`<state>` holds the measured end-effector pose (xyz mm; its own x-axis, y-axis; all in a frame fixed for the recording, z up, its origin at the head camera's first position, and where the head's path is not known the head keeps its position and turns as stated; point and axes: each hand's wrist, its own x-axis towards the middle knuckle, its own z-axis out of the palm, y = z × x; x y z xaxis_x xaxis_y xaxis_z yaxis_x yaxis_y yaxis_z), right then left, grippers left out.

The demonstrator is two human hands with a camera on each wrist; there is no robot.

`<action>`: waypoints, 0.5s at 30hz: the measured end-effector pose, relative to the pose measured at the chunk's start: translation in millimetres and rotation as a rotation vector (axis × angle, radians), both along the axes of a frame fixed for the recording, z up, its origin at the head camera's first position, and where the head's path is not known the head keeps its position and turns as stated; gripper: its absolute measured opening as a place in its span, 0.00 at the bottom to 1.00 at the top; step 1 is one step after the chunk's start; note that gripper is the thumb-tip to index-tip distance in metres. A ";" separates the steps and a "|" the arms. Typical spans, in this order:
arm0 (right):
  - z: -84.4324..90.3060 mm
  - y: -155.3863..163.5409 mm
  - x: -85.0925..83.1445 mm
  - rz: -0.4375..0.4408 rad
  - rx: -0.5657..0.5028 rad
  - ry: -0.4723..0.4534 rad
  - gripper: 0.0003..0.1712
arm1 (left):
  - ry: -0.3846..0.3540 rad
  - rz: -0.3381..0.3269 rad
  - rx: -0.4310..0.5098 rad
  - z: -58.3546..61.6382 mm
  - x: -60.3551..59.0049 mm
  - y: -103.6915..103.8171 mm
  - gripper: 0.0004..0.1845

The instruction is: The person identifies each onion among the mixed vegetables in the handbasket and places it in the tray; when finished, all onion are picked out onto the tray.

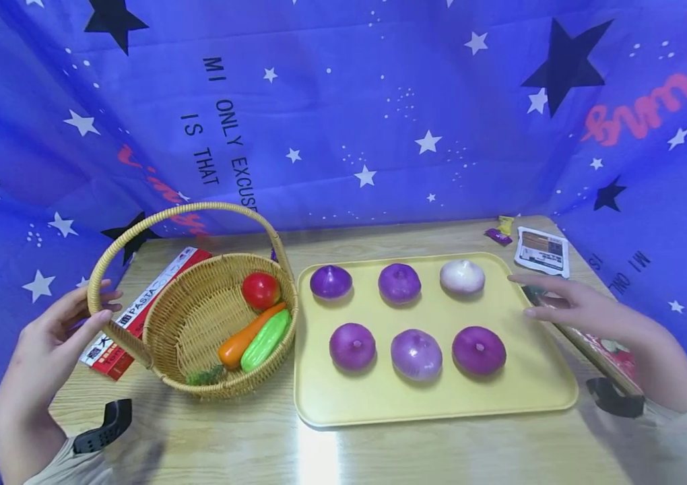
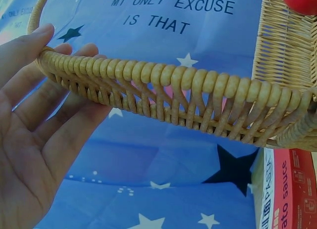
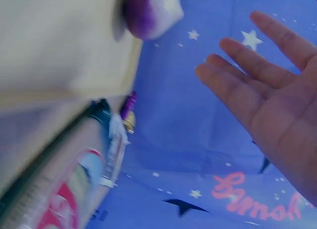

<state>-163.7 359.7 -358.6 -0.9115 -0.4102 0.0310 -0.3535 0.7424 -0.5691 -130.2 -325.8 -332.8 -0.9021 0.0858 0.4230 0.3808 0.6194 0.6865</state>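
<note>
My left hand (image 1: 46, 353) pinches the tall handle (image 1: 114, 259) of a wicker basket (image 1: 198, 296) at its left side, thumb in front and fingers behind. In the left wrist view the fingers (image 2: 81, 93) lie along the woven handle. Inside the basket are a red tomato (image 1: 260, 291), an orange carrot (image 1: 249, 337) with a green top, and a green cucumber (image 1: 266, 340). My right hand (image 1: 610, 316) is over the right edge of a yellow tray (image 1: 525, 377), fingers extended and holding nothing. Two rows of purple onions (image 1: 352, 347) and one white onion (image 1: 463, 277) sit on the tray.
A red pasta box (image 1: 137, 316) lies behind the basket's left side. Right of the tray, a long printed package (image 1: 592, 347) lies partly under my right arm. A flat white packet (image 1: 541, 252) and small purple and yellow wrapped sweets (image 1: 500, 234) are at the back right.
</note>
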 end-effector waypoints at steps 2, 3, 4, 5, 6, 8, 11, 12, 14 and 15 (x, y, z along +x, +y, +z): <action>9.2 0.3 -1.4 -0.037 0.012 0.000 0.30 | -0.012 0.011 -0.025 2.9 -0.1 -1.3 0.22; 14.8 -0.8 -2.0 -0.062 0.020 0.001 0.30 | -0.023 0.015 -0.037 5.0 -0.1 -2.1 0.22; 21.0 -3.1 -2.8 -0.081 0.032 0.005 0.31 | -0.033 0.018 -0.052 7.6 -0.1 -3.1 0.21; 26.9 -5.8 -3.8 -0.096 0.038 0.016 0.32 | -0.047 0.027 -0.073 10.7 -0.6 -3.8 0.21; 33.7 -9.4 -4.7 -0.114 0.037 0.011 0.33 | -0.052 0.038 -0.103 14.5 -1.1 -4.1 0.22; 48.1 -18.6 -7.7 -0.123 0.038 0.040 0.35 | -0.042 0.083 -0.154 25.3 -2.7 -1.1 0.23; 68.4 -38.4 -11.9 -0.109 0.028 0.090 0.40 | 0.043 0.141 -0.218 50.3 -7.2 18.5 0.25; 74.3 -46.1 -13.9 -0.100 0.035 0.106 0.41 | 0.106 0.151 -0.226 59.8 -10.0 29.3 0.25; 83.8 -63.1 -17.2 -0.086 0.074 0.156 0.44 | 0.234 0.153 -0.248 78.2 -16.5 56.8 0.27; 87.5 -72.5 -18.3 -0.082 0.100 0.179 0.45 | 0.285 0.148 -0.276 85.6 -20.2 72.3 0.29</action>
